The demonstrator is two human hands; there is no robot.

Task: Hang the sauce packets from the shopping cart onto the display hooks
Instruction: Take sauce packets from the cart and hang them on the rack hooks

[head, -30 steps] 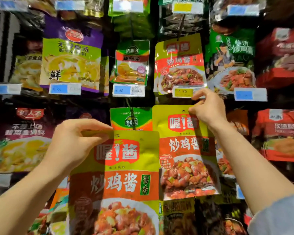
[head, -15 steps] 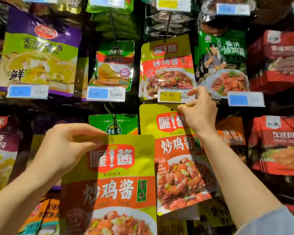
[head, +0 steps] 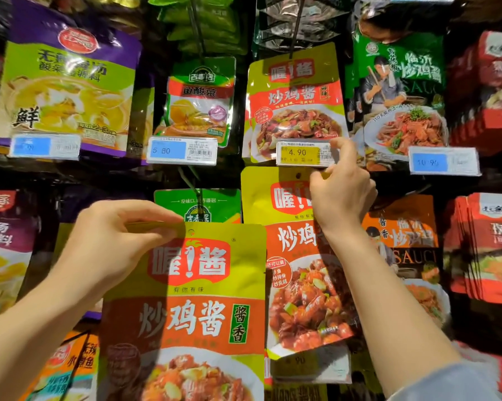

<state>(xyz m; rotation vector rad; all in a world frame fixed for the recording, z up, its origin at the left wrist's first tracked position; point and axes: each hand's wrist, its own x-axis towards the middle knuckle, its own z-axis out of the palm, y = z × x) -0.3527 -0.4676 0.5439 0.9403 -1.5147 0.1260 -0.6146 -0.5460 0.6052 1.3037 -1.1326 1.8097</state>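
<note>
My left hand (head: 110, 244) pinches the top left corner of a yellow and orange sauce packet (head: 191, 314), held low in front of the display. My right hand (head: 342, 192) grips the top right of a second, matching packet (head: 301, 299), which hangs slightly tilted. Its punch hole shows free just below the yellow 4.90 price tag (head: 299, 153). My right index finger touches that tag's right end. A similar packet (head: 296, 94) hangs on the hook (head: 297, 21) above the tag. The shopping cart is out of view.
Rows of hanging packets fill the display: a purple and green one (head: 67, 82) at upper left, a small green one (head: 200, 102) with a 5.80 tag, green packets (head: 403, 91) at upper right, red stacks (head: 487, 244) at right. Another green packet (head: 197, 205) hangs behind my left hand.
My head has turned a little, so the shelves slid left and down in view. Both hands keep their grip; the right hand's packet has risen closer under the yellow tag.
</note>
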